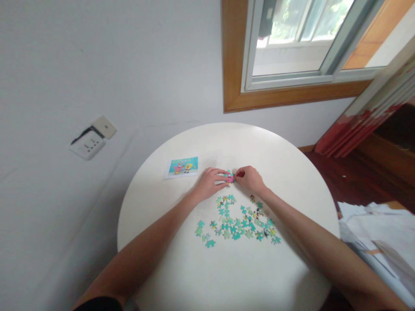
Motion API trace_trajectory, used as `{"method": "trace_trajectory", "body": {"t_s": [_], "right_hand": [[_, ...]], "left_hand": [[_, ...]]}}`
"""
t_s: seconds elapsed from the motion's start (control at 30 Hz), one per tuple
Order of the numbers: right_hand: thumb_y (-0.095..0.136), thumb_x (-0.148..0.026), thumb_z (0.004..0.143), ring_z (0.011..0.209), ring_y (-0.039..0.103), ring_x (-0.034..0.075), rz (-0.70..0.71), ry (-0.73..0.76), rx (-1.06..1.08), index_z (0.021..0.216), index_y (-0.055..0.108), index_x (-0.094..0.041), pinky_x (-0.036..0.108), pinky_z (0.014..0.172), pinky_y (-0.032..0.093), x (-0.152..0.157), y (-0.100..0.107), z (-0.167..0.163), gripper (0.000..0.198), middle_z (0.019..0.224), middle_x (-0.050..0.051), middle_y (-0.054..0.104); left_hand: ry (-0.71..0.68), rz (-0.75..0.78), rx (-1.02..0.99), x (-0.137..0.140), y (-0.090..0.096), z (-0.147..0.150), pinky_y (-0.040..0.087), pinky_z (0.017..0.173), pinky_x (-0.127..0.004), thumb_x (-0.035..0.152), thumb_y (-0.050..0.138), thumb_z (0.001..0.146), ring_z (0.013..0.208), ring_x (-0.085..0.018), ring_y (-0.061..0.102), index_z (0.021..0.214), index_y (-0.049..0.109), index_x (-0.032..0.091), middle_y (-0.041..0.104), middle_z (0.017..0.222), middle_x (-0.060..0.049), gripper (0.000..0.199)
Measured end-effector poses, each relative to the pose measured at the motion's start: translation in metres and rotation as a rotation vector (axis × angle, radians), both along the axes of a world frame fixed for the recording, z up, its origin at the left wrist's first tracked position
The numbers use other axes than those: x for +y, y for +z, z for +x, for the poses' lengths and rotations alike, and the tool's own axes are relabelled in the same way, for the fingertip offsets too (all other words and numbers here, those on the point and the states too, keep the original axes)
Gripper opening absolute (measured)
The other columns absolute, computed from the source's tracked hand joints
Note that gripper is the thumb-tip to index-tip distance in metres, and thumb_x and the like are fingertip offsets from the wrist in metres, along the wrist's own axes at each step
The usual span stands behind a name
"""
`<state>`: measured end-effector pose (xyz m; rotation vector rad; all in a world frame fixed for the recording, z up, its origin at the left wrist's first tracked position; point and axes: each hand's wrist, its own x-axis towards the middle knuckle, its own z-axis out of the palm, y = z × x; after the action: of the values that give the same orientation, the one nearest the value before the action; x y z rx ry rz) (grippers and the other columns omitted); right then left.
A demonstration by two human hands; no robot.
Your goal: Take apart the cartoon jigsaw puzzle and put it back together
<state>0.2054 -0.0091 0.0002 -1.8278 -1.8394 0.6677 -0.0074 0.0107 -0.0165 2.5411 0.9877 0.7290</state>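
A small joined patch of jigsaw puzzle (229,177), pink and teal, lies on the round white table (168,276). My left hand (211,183) rests flat at its left side, fingers spread, with the fingertips touching the patch. At the patch's right edge my right hand (249,178) is closed in a pinch; a puzzle piece seems to be between the fingertips, mostly hidden by them. Many loose puzzle pieces (236,229), mainly teal with some yellow and dark ones, are scattered nearer to me, below both hands. The reference picture card (183,166) shows a pink and a yellow cartoon figure.
A white wall with a power socket (87,144) stands to the left, and a wood-framed window (235,86) is behind the table. Papers (379,233) are piled at the right, beyond the table's edge. A red and white curtain (343,131) hangs at the right.
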Motion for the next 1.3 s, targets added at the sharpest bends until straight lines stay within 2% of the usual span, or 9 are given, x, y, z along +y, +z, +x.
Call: {"method": "trace_trajectory", "body": {"t_s": [0.13,0.23,0.37,0.5,0.77,0.93,1.1,1.17,1.3], "right_hand": [[0.066,-0.022,0.081,0.064,0.060,0.014,0.107,0.099,0.129,0.079,0.075,-0.017,0.023,0.061,0.041,-0.001,0.002,0.006,0.011,0.072,0.003,0.071],[0.064,-0.018,0.084,0.068,0.059,0.013,0.232,0.289,0.151,0.085,0.075,-0.018,0.023,0.068,0.043,-0.014,0.009,0.003,0.011,0.079,0.003,0.071],[0.062,-0.014,0.086,0.078,0.062,0.014,0.230,0.549,0.018,0.087,0.073,-0.022,0.024,0.074,0.044,-0.041,0.018,-0.017,0.014,0.091,0.002,0.072],[0.064,-0.017,0.085,0.095,0.064,0.019,0.210,0.628,-0.141,0.091,0.071,-0.022,0.027,0.082,0.045,-0.055,0.018,-0.034,0.011,0.103,0.004,0.071],[0.057,-0.006,0.081,0.094,0.062,0.021,0.163,0.570,-0.300,0.088,0.066,-0.016,0.028,0.082,0.044,-0.050,0.007,-0.038,0.015,0.101,0.011,0.068],[0.058,-0.003,0.075,0.083,0.060,0.017,0.149,0.589,-0.093,0.077,0.063,-0.017,0.026,0.076,0.043,-0.047,0.014,-0.032,0.014,0.090,0.007,0.068],[0.060,-0.016,0.080,0.059,0.052,0.012,0.175,0.256,0.349,0.084,0.066,-0.016,0.022,0.058,0.040,-0.024,0.012,-0.005,0.007,0.066,-0.001,0.062],[0.060,-0.020,0.080,0.055,0.053,0.012,0.158,0.147,0.425,0.091,0.069,-0.015,0.022,0.055,0.041,-0.016,0.004,0.002,0.015,0.063,-0.001,0.062],[0.060,-0.020,0.077,0.054,0.059,0.014,0.049,0.076,0.434,0.075,0.070,-0.015,0.023,0.054,0.043,-0.012,-0.012,0.001,0.012,0.060,0.003,0.067]], "left_hand": [[0.007,0.000,0.004,0.000,0.000,0.000,0.042,0.099,-0.040,0.034,0.071,0.087,0.110,-0.021,0.059,0.108,0.074,0.036,0.068,0.121,0.001,0.021],[0.008,-0.001,0.006,0.000,-0.001,0.000,0.042,0.100,-0.042,0.033,0.071,0.086,0.110,-0.021,0.059,0.105,0.075,0.035,0.068,0.121,0.001,0.019],[-0.003,-0.019,0.011,0.002,-0.002,-0.001,0.040,0.102,-0.042,0.029,0.071,0.086,0.112,-0.021,0.058,0.106,0.075,0.034,0.068,0.122,0.001,0.021],[-0.023,-0.024,0.009,0.002,-0.002,-0.002,0.040,0.102,-0.042,0.024,0.068,0.087,0.113,-0.020,0.058,0.109,0.073,0.036,0.067,0.123,0.002,0.026],[-0.010,-0.038,0.010,0.000,0.001,-0.001,0.041,0.103,-0.042,0.023,0.068,0.088,0.114,-0.021,0.057,0.108,0.074,0.035,0.067,0.122,0.001,0.024],[-0.012,-0.037,0.008,0.000,0.001,-0.001,0.041,0.101,-0.041,0.022,0.067,0.088,0.113,-0.021,0.057,0.107,0.074,0.035,0.067,0.122,0.002,0.024],[-0.002,-0.024,0.005,0.000,0.001,0.000,0.041,0.100,-0.041,0.028,0.069,0.088,0.111,-0.021,0.058,0.104,0.075,0.034,0.067,0.123,0.002,0.018],[-0.002,-0.015,0.000,0.000,0.000,0.000,0.040,0.100,-0.040,0.029,0.069,0.088,0.111,-0.021,0.059,0.107,0.074,0.035,0.067,0.123,0.002,0.020],[0.000,-0.002,-0.011,0.001,-0.002,0.000,0.040,0.100,-0.039,0.031,0.068,0.089,0.109,-0.019,0.059,0.105,0.074,0.034,0.068,0.121,0.002,0.018]]}}
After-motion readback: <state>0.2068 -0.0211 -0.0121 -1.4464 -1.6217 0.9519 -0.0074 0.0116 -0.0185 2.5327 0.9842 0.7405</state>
